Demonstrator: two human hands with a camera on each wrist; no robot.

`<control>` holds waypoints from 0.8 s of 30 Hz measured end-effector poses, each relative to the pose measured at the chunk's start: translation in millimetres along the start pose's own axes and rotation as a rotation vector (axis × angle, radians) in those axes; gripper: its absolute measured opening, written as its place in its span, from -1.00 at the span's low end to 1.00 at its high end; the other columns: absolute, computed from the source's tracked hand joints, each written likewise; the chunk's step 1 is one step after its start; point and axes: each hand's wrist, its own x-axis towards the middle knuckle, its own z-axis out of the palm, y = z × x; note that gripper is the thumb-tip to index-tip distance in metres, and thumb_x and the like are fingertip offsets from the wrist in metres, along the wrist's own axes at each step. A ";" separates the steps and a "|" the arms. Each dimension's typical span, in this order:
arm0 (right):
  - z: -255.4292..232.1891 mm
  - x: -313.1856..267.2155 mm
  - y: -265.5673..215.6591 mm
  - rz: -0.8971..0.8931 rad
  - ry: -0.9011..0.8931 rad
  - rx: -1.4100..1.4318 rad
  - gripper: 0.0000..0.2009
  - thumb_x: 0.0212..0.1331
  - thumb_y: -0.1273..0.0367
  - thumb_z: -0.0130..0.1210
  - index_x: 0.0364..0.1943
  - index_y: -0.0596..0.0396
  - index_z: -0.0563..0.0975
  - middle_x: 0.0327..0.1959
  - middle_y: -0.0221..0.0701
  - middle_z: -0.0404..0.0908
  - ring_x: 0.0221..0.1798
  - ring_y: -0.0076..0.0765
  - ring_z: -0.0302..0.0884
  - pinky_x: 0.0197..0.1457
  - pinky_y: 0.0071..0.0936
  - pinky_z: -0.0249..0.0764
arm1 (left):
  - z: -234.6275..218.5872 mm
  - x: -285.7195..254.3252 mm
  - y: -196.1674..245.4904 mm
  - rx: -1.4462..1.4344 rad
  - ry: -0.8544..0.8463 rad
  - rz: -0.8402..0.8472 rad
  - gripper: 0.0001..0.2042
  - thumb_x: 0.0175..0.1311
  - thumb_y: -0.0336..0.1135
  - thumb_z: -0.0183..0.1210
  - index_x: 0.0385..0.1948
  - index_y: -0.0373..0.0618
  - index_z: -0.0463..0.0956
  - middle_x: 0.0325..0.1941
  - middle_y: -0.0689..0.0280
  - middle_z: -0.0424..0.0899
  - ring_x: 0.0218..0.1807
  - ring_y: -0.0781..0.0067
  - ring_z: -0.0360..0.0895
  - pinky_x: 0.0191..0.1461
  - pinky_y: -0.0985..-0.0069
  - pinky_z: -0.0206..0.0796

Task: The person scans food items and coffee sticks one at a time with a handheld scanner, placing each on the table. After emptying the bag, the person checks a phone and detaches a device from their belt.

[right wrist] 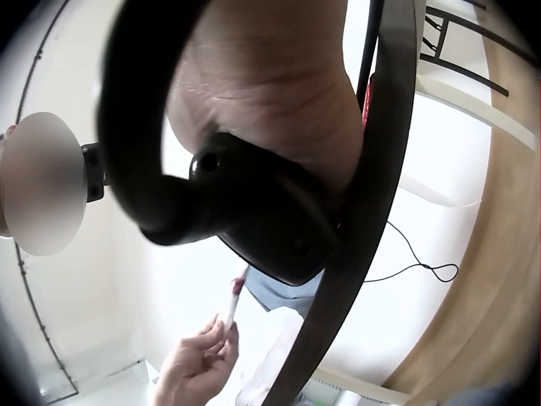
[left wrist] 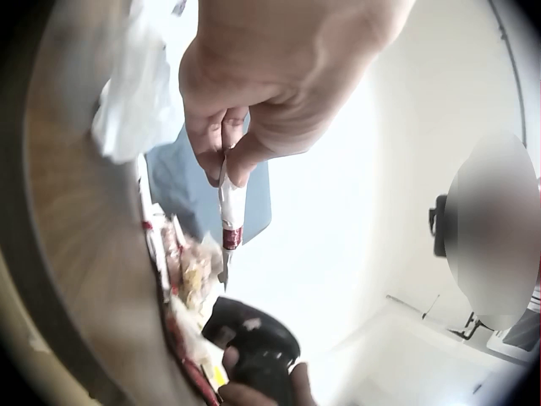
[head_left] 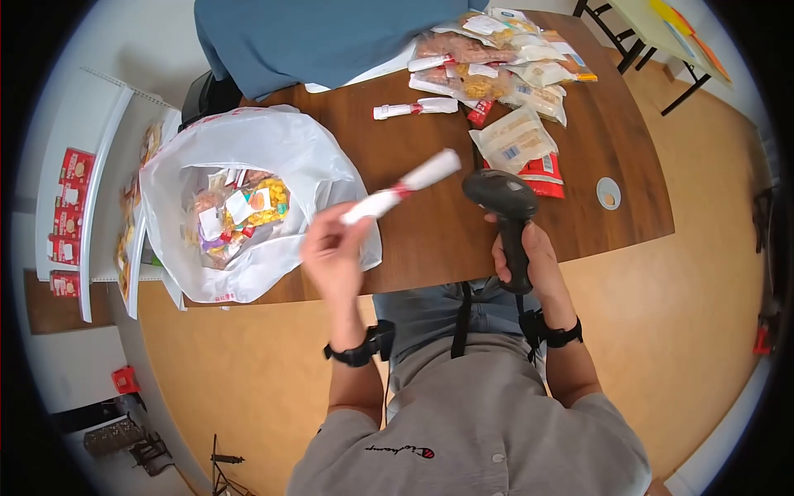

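My left hand [head_left: 335, 248] pinches one end of a slim white packet with a red band [head_left: 403, 188], between thumb and fingers. In the left wrist view the packet [left wrist: 231, 220] hangs down from the fingertips. My right hand [head_left: 538, 252] grips a black barcode scanner [head_left: 514, 227] by its handle, its head tilted toward the packet. In the right wrist view the scanner [right wrist: 262, 211] fills the middle, and the left hand [right wrist: 199, 364] shows below with the packet. A similar white packet [head_left: 413, 108] lies on the table beyond.
On the wooden table [head_left: 413, 248] a white plastic bag [head_left: 331, 174] stands open at the left, with several food packs inside. Piled packs [head_left: 463, 78] lie at the back right, near a pale pack [head_left: 513, 139] over a red one [head_left: 546, 180]. A round white sticker [head_left: 609, 193] is at right.
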 end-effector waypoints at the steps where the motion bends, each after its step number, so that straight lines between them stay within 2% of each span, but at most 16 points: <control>1: -1.1 0.4 -1.1 -0.003 0.004 0.026 -0.39 0.46 -0.10 -0.32 0.19 0.18 0.37 -0.56 -0.40 0.45 -0.62 -0.59 0.38 -0.51 -0.65 0.30 | -17.4 4.5 3.9 -0.022 0.111 0.093 -0.76 0.10 -0.62 0.32 -0.18 -0.23 0.61 -0.42 0.44 0.60 -0.41 0.74 0.45 -0.31 0.76 0.28; 4: -3.0 1.9 0.8 -0.001 0.015 0.081 -0.35 0.43 -0.15 -0.32 0.20 0.18 0.37 -0.56 -0.41 0.45 -0.63 -0.59 0.37 -0.52 -0.64 0.29 | -83.7 35.8 -0.5 -0.070 0.456 0.302 -0.74 0.09 -0.57 0.37 -0.18 -0.26 0.58 -0.31 0.33 0.62 -0.31 0.61 0.51 -0.20 0.66 0.39; 6: -3.9 3.8 1.0 -0.001 0.020 0.103 -0.33 0.42 -0.16 -0.32 0.20 0.18 0.37 -0.56 -0.41 0.45 -0.64 -0.59 0.37 -0.52 -0.64 0.29 | -128.3 61.0 -6.5 0.018 0.569 0.293 -0.75 0.18 -0.47 0.35 -0.15 -0.31 0.54 -0.22 0.23 0.63 -0.20 0.53 0.54 -0.08 0.58 0.41; 8: -4.7 4.0 1.0 0.020 -0.010 0.102 -0.32 0.41 -0.18 -0.31 0.20 0.18 0.37 -0.56 -0.41 0.45 -0.64 -0.59 0.37 -0.52 -0.64 0.28 | -141.9 77.8 3.4 0.162 0.564 0.273 -0.72 0.25 -0.37 0.31 -0.13 -0.37 0.50 -0.13 0.15 0.62 -0.11 0.46 0.55 -0.01 0.53 0.41; 10: -5.3 3.1 1.3 0.021 -0.004 0.113 -0.32 0.41 -0.18 -0.31 0.20 0.18 0.37 -0.56 -0.41 0.45 -0.63 -0.59 0.37 -0.52 -0.64 0.28 | -138.6 91.4 -2.1 0.233 0.596 0.287 -0.72 0.28 -0.41 0.27 -0.08 -0.40 0.49 -0.07 0.17 0.61 -0.11 0.48 0.56 -0.03 0.57 0.45; 12: -6.0 4.1 1.1 0.018 0.001 0.123 -0.32 0.41 -0.18 -0.32 0.20 0.18 0.37 -0.56 -0.41 0.45 -0.63 -0.59 0.37 -0.52 -0.63 0.29 | -118.4 101.8 -6.4 0.531 0.653 0.512 -0.72 0.28 -0.42 0.26 -0.05 -0.39 0.50 -0.05 0.14 0.62 -0.08 0.45 0.57 -0.02 0.56 0.46; 13: -6.4 4.0 1.6 0.021 -0.002 0.143 -0.32 0.42 -0.17 -0.32 0.20 0.18 0.37 -0.56 -0.40 0.45 -0.63 -0.58 0.37 -0.52 -0.63 0.29 | -97.1 103.7 -6.4 0.365 0.532 0.516 -0.70 0.25 -0.39 0.28 -0.03 -0.29 0.52 -0.02 0.18 0.63 0.02 0.37 0.56 0.10 0.45 0.41; 14: -6.7 3.4 2.4 0.026 -0.007 0.162 -0.33 0.42 -0.17 -0.32 0.20 0.18 0.36 -0.55 -0.40 0.45 -0.63 -0.58 0.37 -0.52 -0.62 0.29 | -74.2 107.3 -6.7 0.406 0.374 0.536 -0.76 0.24 -0.42 0.27 -0.09 -0.26 0.57 -0.06 0.19 0.66 -0.04 0.36 0.60 0.07 0.45 0.44; 15: -7.4 3.2 2.9 0.027 -0.003 0.158 -0.33 0.42 -0.17 -0.32 0.20 0.18 0.36 -0.55 -0.40 0.45 -0.63 -0.58 0.37 -0.52 -0.62 0.29 | -39.4 104.1 10.8 0.447 0.193 0.437 -0.82 0.24 -0.42 0.25 -0.15 -0.22 0.61 -0.09 0.20 0.68 -0.09 0.34 0.63 0.04 0.44 0.48; 16: -8.0 3.7 3.1 0.020 -0.011 0.171 -0.33 0.42 -0.16 -0.31 0.20 0.18 0.36 -0.55 -0.40 0.45 -0.62 -0.58 0.38 -0.51 -0.62 0.29 | -5.4 108.3 15.7 0.442 0.063 0.499 -0.83 0.25 -0.42 0.23 -0.15 -0.19 0.62 -0.09 0.21 0.68 -0.09 0.32 0.64 0.00 0.44 0.50; 17: -8.1 3.9 3.0 0.012 -0.022 0.183 -0.34 0.43 -0.16 -0.31 0.20 0.17 0.36 -0.55 -0.40 0.45 -0.62 -0.57 0.38 -0.51 -0.61 0.30 | 20.8 116.6 17.0 0.401 -0.101 0.520 -0.83 0.24 -0.44 0.20 -0.16 -0.20 0.62 -0.11 0.13 0.69 -0.08 0.17 0.65 -0.02 0.37 0.50; 19: -7.3 3.2 2.7 0.009 -0.023 0.195 -0.35 0.43 -0.15 -0.31 0.20 0.17 0.36 -0.55 -0.40 0.45 -0.62 -0.56 0.38 -0.51 -0.61 0.30 | 63.5 137.5 12.3 0.616 -0.258 0.563 -0.83 0.20 -0.48 0.19 -0.18 -0.23 0.60 -0.12 0.03 0.68 -0.05 -0.02 0.62 0.02 0.27 0.47; 20: -7.3 3.1 2.1 0.004 -0.020 0.215 -0.35 0.43 -0.15 -0.31 0.20 0.17 0.36 -0.55 -0.41 0.45 -0.62 -0.56 0.38 -0.51 -0.60 0.30 | 79.5 146.7 7.4 0.673 -0.328 0.490 -0.80 0.14 -0.50 0.20 -0.18 -0.24 0.60 -0.13 -0.04 0.66 -0.02 -0.12 0.57 0.08 0.17 0.42; 22: -8.0 2.8 3.0 0.005 -0.011 0.215 -0.36 0.44 -0.15 -0.31 0.20 0.16 0.36 -0.55 -0.41 0.45 -0.62 -0.56 0.38 -0.51 -0.60 0.30 | 103.5 167.6 -13.6 0.808 -0.348 0.424 -0.78 0.12 -0.46 0.25 -0.18 -0.24 0.60 -0.14 -0.02 0.66 -0.04 -0.10 0.58 0.08 0.16 0.41; 24: -8.1 2.2 3.4 0.005 0.006 0.224 -0.36 0.44 -0.14 -0.31 0.21 0.16 0.36 -0.55 -0.41 0.45 -0.61 -0.56 0.38 -0.51 -0.60 0.30 | 110.0 171.8 -20.2 0.854 -0.381 0.442 -0.77 0.09 -0.44 0.28 -0.19 -0.23 0.60 -0.15 -0.02 0.66 -0.04 -0.09 0.58 0.07 0.16 0.41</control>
